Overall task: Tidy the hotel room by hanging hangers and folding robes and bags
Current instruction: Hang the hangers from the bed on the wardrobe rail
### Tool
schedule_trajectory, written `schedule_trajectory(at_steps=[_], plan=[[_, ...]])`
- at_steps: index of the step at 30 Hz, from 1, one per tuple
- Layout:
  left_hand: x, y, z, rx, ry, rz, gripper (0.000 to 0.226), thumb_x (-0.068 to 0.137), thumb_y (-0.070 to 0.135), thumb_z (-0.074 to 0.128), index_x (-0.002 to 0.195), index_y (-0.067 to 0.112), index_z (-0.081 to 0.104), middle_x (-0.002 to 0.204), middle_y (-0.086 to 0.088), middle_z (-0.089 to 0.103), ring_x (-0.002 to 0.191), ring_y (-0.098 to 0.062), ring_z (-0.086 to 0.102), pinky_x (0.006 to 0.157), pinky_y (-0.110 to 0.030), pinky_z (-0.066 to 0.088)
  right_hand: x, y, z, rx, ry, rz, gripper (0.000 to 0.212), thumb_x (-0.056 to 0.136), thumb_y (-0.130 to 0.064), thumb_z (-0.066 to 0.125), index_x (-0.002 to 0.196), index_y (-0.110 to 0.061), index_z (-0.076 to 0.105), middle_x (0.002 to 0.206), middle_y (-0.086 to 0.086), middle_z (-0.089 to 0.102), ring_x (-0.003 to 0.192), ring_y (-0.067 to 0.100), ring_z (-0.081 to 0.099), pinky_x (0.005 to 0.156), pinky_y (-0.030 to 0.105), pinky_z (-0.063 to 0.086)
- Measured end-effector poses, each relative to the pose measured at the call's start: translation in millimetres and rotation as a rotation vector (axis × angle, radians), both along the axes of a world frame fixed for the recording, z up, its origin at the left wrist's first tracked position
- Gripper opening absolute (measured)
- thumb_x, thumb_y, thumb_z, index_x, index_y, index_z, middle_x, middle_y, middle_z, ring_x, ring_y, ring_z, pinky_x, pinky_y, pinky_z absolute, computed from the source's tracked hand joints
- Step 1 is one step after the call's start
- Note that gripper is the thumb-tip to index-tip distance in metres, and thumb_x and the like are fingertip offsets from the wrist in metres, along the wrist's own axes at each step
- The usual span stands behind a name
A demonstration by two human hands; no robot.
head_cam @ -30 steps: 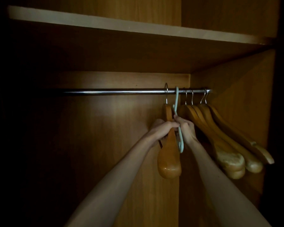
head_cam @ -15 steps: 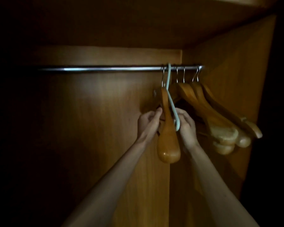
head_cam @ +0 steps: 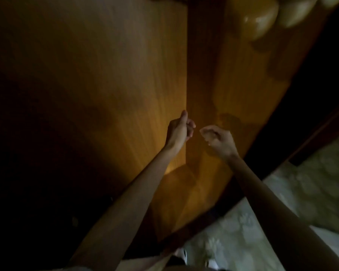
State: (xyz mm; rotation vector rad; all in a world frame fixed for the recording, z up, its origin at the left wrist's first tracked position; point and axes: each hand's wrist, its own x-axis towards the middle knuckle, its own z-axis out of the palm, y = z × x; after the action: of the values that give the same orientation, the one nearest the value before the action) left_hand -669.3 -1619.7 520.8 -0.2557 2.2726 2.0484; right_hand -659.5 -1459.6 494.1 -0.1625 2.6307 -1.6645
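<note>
Both hands hang empty inside a dim wardrobe: the left hand (head_cam: 179,132), near the centre of the view, has its fingers curled into the palm and its thumb pointing up toward 12 o'clock, grasping nothing, while the right hand (head_cam: 218,140), just beside it toward 3 o'clock, is loosely curled and likewise holds nothing. A narrow gap separates the two hands, and both bare forearms run down toward 6 o'clock. Behind them stands the wardrobe's wooden back panel (head_cam: 115,85), lit warm orange down the middle and falling into shadow toward 9 o'clock. At about 1 o'clock, at the top edge, the rounded ends of the wooden hangers (head_cam: 262,16) show, well apart from both hands; their hooks are out of view. Toward 4 and 5 o'clock lies a pale patterned floor (head_cam: 243,231), blurred, with what may be shoes at the bottom edge
</note>
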Motion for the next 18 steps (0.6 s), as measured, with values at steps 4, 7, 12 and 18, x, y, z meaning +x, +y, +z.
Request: schedule_trajectory(at_steps=[4,7,12,18], plan=[[17,27,-87,-0.093,-0.212,-0.199,0.05,0.105,0.046,0.044,0.075,0.01,0.063,0.053,0.001,0.057,0.042,-0.01,0.047,0.042,-0.023,0.035,39,28,-78,0.106,-0.194,-0.108,0.018,0.097,-0.027,0.064,0.107,-0.015,0.073,0.104,-0.005,0.07,0.092,0.008,0.064,0.074,0.022,0.047],[37,49,-141,-0.274,-0.389,-0.384,0.046,0.104,0.044,0.046,0.082,0.01,0.067,0.063,-0.003,0.063,0.044,-0.012,0.051,0.041,-0.022,0.035,75,60,-141,0.109,-0.407,-0.206,0.011,0.092,-0.027,0.069,0.099,-0.021,0.075,0.099,-0.003,0.072,0.092,0.009,0.065,0.08,0.023,0.048],[80,96,-224,-0.504,-0.6,-0.699,0.033,0.102,0.029,0.05,0.076,0.013,0.062,0.065,-0.004,0.065,0.039,-0.008,0.054,0.043,-0.021,0.036,174,110,-244,0.019,-0.738,-0.461,0.013,0.088,-0.023,0.068,0.076,-0.025,0.073,0.085,0.013,0.076,0.071,0.021,0.066,0.069,0.035,0.054],[151,165,-284,-0.662,-0.721,-1.066,0.035,0.104,0.029,0.047,0.076,0.013,0.06,0.055,0.002,0.063,0.034,-0.004,0.054,0.036,-0.015,0.035,318,125,-285,-0.201,-1.003,-0.868,0.015,0.088,-0.013,0.064,0.077,-0.013,0.073,0.067,0.004,0.07,0.058,0.018,0.062,0.063,0.033,0.054]])
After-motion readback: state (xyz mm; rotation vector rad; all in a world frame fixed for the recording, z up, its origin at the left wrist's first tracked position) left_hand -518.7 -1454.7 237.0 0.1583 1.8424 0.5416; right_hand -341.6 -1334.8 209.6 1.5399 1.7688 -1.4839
